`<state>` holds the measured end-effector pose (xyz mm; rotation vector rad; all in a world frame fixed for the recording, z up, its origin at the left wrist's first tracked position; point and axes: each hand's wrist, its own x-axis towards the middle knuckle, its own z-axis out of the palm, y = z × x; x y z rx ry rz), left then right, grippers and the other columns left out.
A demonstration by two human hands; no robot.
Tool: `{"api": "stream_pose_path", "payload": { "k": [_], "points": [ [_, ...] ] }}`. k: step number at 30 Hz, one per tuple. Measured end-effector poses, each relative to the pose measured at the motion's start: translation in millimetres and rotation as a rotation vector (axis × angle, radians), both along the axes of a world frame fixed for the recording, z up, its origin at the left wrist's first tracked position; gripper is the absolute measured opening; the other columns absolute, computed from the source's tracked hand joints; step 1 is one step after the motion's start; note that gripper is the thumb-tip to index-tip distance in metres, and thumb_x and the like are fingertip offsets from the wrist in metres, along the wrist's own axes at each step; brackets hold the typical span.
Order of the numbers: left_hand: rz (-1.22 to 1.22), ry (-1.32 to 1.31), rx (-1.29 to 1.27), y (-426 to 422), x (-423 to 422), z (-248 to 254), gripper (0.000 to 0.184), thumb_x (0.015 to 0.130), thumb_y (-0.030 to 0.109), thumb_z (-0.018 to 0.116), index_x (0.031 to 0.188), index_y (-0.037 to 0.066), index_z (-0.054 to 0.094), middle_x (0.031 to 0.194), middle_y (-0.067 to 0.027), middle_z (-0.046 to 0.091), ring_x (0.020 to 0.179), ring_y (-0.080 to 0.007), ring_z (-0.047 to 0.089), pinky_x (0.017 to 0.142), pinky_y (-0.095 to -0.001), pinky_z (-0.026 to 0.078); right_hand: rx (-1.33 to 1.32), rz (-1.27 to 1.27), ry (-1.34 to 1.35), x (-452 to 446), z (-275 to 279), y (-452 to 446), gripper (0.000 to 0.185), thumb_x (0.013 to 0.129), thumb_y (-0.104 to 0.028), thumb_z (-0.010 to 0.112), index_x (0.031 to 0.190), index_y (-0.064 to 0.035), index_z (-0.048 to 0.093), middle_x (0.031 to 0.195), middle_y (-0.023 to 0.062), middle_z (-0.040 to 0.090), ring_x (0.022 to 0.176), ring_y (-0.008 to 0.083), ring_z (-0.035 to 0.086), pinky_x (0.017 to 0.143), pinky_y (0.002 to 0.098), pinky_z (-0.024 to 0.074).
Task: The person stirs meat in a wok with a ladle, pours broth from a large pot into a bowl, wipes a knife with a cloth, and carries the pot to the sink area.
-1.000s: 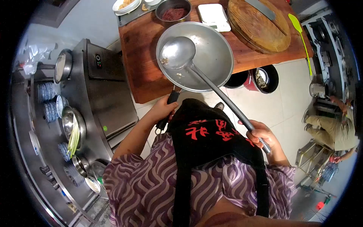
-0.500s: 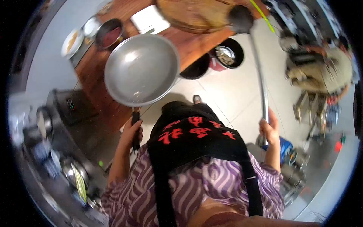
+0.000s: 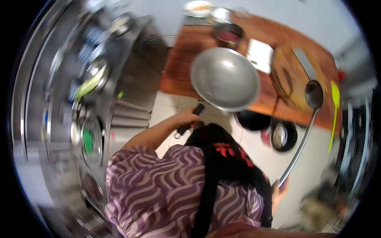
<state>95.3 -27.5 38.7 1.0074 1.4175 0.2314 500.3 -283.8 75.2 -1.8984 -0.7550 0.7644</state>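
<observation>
Mid-motion in the head view, the left hand (image 3: 187,118) grips the wok (image 3: 225,79), left of the round board (image 3: 287,93). The right hand (image 3: 279,194) clasps the ladle (image 3: 314,95), its bowl, earlier inside the wok, now at the board's right edge. Blurred red characters (image 3: 225,150) mark the apron (image 3: 234,170).

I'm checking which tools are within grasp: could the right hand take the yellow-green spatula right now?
Probably not as things stand: the right hand is holding the ladle. Nothing seems to cover the spatula, so a freed hand might get it.
</observation>
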Motion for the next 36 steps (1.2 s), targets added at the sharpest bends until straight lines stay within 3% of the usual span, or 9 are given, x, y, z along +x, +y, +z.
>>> {"api": "stream_pose_path", "payload": {
  "k": [6, 9, 18, 20, 22, 24, 26, 30, 36],
  "points": [
    [0.199, -0.081, 0.060, -108.4, -18.7, -2.8, 0.009, 0.066, 0.010, 0.058, 0.066, 0.002, 0.053, 0.051, -0.0075, 0.053, 0.044, -0.0163, 0.052, 0.042, -0.0298, 0.042, -0.070, 0.634, 0.240, 14.5, 15.6, 72.5, 0.059, 0.079, 0.004, 0.055, 0.134, 0.0000, 0.036, 0.083, 0.0034, 0.052, 0.068, 0.0090, 0.049, 0.059, 0.0208, 0.0403],
    [0.291, -0.107, 0.097, -185.1, -40.3, -3.4, 0.019, 0.069, 0.011, 0.059, 0.081, -0.002, 0.051, 0.057, -0.0085, 0.054, 0.048, -0.0162, 0.053, 0.045, -0.0306, 0.042, -0.126, 0.912, 0.191, -12.1, 12.8, 85.9, 0.059, 0.078, 0.005, 0.055, 0.134, 0.0002, 0.036, 0.087, 0.0044, 0.053, 0.072, 0.0099, 0.051, 0.061, 0.0211, 0.0413],
    [0.723, 0.070, 0.148, -329.9, -93.7, -11.4, 0.018, 0.071, 0.013, 0.060, 0.080, 0.000, 0.053, 0.062, -0.0083, 0.056, 0.056, -0.0170, 0.056, 0.052, -0.0314, 0.044, -0.061, 1.729, -0.183, -108.2, -23.1, 158.8, 0.060, 0.077, 0.005, 0.055, 0.133, 0.0008, 0.037, 0.100, 0.0075, 0.057, 0.083, 0.0128, 0.055, 0.070, 0.0220, 0.0445],
    [0.821, 0.093, 0.139, -372.9, -111.5, -10.6, 0.018, 0.071, 0.013, 0.060, 0.080, 0.000, 0.053, 0.062, -0.0079, 0.056, 0.054, -0.0168, 0.055, 0.051, -0.0311, 0.044, -0.298, 1.553, 0.229, -163.1, -26.4, 138.8, 0.053, 0.080, -0.003, 0.058, 0.130, 0.0012, 0.041, 0.107, 0.0084, 0.058, 0.094, 0.0148, 0.055, 0.082, 0.0257, 0.0432],
    [0.912, 0.041, 0.116, -422.3, -128.5, -5.7, 0.017, 0.071, 0.012, 0.059, 0.080, 0.000, 0.051, 0.060, -0.0069, 0.055, 0.051, -0.0160, 0.054, 0.048, -0.0302, 0.044, -0.309, 1.747, 0.100, -240.2, 20.1, 120.7, 0.057, 0.075, 0.003, 0.055, 0.130, -0.0005, 0.043, 0.107, 0.0084, 0.057, 0.091, 0.0122, 0.055, 0.077, 0.0225, 0.0440],
    [1.050, 0.080, 0.095, -464.9, -135.2, 14.0, 0.015, 0.071, 0.010, 0.058, 0.079, 0.001, 0.050, 0.059, -0.0060, 0.054, 0.051, -0.0153, 0.054, 0.046, -0.0295, 0.043, -0.409, 1.939, 0.194, -296.0, 23.0, 110.9, 0.053, 0.075, 0.003, 0.052, 0.128, 0.0020, 0.044, 0.074, 0.0035, 0.056, 0.061, 0.0084, 0.051, 0.055, 0.0210, 0.0416],
    [1.171, 0.090, 0.146, -513.1, -147.6, 1.3, 0.010, 0.067, 0.007, 0.057, 0.070, -0.001, 0.051, 0.055, -0.0073, 0.054, 0.046, -0.0175, 0.055, 0.043, -0.0308, 0.043, -0.528, 1.995, 0.203, -348.3, 23.1, 87.8, 0.053, 0.075, -0.006, 0.055, 0.126, 0.0023, 0.044, 0.075, 0.0033, 0.056, 0.062, 0.0105, 0.052, 0.056, 0.0209, 0.0431],
    [1.356, 0.014, 0.204, -594.2, -163.9, -2.3, 0.012, 0.070, 0.010, 0.056, 0.067, 0.000, 0.050, 0.051, -0.0063, 0.052, 0.043, -0.0159, 0.051, 0.042, -0.0292, 0.042, -0.610, 2.164, 0.318, -444.7, 11.2, 30.7, 0.050, 0.074, -0.004, 0.053, 0.123, 0.0016, 0.046, 0.063, 0.0020, 0.051, 0.047, 0.0085, 0.047, 0.041, 0.0212, 0.0371],
    [1.718, -0.048, 0.106, -655.1, -193.4, -2.3, 0.016, 0.074, 0.006, 0.059, 0.082, -0.001, 0.048, 0.059, -0.0050, 0.052, 0.045, -0.0145, 0.050, 0.042, -0.0275, 0.042, -0.875, 2.409, 0.320, -578.6, 23.8, -26.1, 0.052, 0.078, -0.007, 0.052, 0.129, -0.0029, 0.043, 0.059, 0.0009, 0.048, 0.045, 0.0080, 0.045, 0.041, 0.0209, 0.0379]
  ]
}}
